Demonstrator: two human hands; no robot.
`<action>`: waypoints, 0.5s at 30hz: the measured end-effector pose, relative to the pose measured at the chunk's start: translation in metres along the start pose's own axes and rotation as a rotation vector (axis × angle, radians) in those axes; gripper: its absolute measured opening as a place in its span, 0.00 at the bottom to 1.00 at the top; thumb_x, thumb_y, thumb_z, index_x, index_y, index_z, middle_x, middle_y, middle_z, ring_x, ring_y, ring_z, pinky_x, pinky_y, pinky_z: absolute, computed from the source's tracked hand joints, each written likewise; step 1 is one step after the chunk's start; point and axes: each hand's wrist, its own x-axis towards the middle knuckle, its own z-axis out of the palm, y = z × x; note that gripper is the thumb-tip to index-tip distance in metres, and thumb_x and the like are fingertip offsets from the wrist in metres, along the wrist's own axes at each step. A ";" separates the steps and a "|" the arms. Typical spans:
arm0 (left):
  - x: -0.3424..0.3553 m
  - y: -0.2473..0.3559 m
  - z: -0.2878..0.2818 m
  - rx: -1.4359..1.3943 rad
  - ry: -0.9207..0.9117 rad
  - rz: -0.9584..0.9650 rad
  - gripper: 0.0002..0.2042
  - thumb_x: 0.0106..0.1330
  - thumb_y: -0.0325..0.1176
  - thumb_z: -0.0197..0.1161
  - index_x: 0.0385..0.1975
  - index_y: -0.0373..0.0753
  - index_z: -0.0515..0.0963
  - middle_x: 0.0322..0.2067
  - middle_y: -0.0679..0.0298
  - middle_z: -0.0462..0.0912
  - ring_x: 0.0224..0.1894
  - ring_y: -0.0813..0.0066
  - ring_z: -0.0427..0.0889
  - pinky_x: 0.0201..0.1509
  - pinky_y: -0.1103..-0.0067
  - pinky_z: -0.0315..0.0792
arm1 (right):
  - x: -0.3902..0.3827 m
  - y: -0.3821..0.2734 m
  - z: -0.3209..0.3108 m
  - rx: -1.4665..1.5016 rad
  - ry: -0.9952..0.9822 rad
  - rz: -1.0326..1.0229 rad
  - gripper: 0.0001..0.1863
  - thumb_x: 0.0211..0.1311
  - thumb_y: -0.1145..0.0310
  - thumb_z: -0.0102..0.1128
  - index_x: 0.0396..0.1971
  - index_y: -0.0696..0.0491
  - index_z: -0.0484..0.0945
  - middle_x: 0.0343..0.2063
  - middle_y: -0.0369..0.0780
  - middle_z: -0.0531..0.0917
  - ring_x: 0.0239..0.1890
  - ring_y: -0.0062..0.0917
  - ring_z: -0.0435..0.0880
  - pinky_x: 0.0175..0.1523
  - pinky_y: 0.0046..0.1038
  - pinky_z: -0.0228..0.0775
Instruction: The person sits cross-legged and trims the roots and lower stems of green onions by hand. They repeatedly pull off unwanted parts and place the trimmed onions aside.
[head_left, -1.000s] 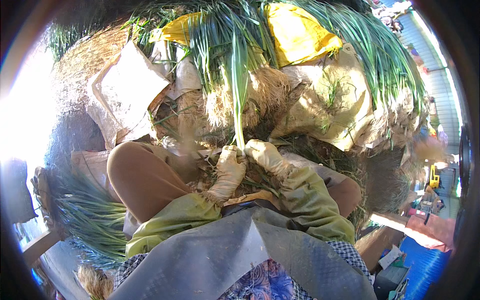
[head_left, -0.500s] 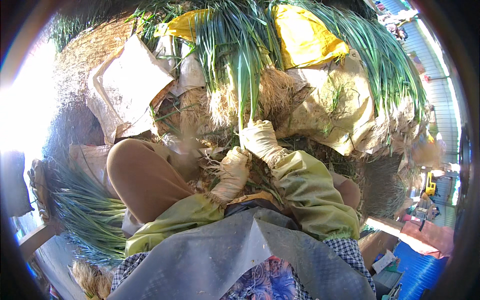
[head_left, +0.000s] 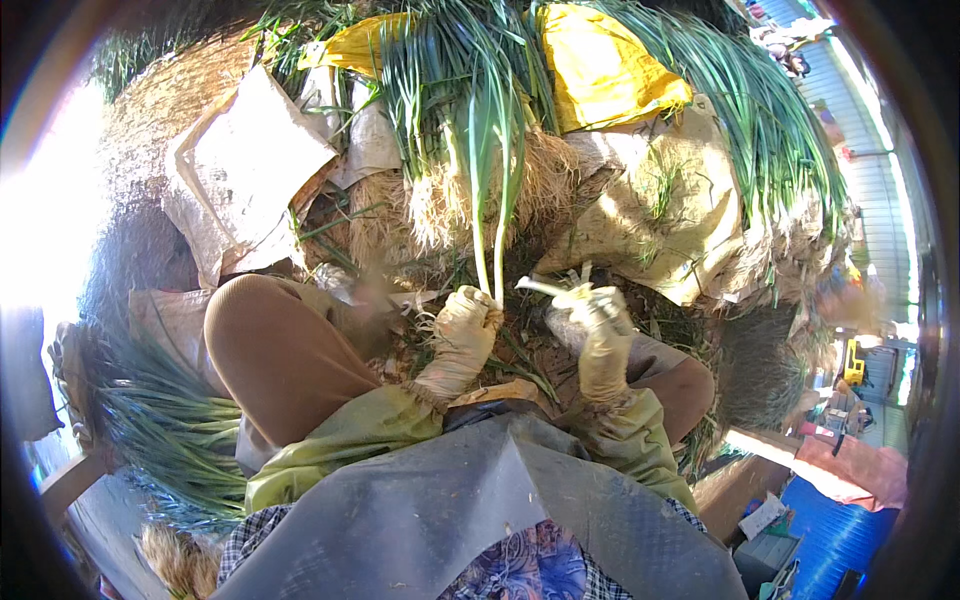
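My left hand (head_left: pixel 462 330), in a cream glove, is closed around the white lower ends of long green onions (head_left: pixel 499 240). Their leaves stretch away over the pile in front of me. To the right, apart from those stalks, my gloved right hand (head_left: pixel 600 325) is closed with a short whitish strip (head_left: pixel 538 286) sticking out from it toward the left. Whether that strip is peeled skin or something else is unclear. Straight ahead lies a bunch of green onions (head_left: pixel 440 90) with shaggy pale roots (head_left: pixel 545 175) turned toward me.
Cream sacking (head_left: pixel 240 170) lies to the left, a yellow sack (head_left: pixel 610 75) at the far side. More green onions are heaped at far right (head_left: pixel 770 130) and at my left (head_left: pixel 165 410). My knees flank the hands; a grey apron (head_left: pixel 400 520) covers my lap.
My right hand has come away from the stalks, moving right and toward me, now with a whitish strip in it. My left hand keeps its grip low on the green onions.
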 end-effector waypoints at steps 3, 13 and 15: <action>-0.001 0.006 -0.002 1.496 0.014 0.494 0.08 0.57 0.32 0.64 0.27 0.34 0.75 0.26 0.63 0.75 0.26 0.77 0.76 0.32 0.83 0.73 | 0.028 0.006 -0.025 -0.513 -0.220 -0.087 0.09 0.61 0.75 0.48 0.35 0.60 0.78 0.30 0.40 0.79 0.32 0.22 0.79 0.37 0.21 0.72; -0.007 0.011 -0.006 0.406 0.183 -0.369 0.12 0.62 0.32 0.59 0.41 0.33 0.74 0.34 0.61 0.80 0.35 0.73 0.79 0.39 0.74 0.75 | 0.068 0.143 0.030 0.458 -0.561 0.737 0.10 0.62 0.69 0.53 0.34 0.61 0.76 0.28 0.39 0.79 0.31 0.23 0.78 0.39 0.24 0.70; -0.006 0.010 -0.005 0.342 0.132 -0.422 0.13 0.62 0.31 0.59 0.43 0.32 0.74 0.38 0.60 0.80 0.37 0.71 0.79 0.42 0.74 0.75 | 0.077 0.141 0.025 0.210 -0.296 0.626 0.11 0.62 0.68 0.54 0.34 0.61 0.76 0.25 0.40 0.79 0.28 0.23 0.78 0.34 0.25 0.72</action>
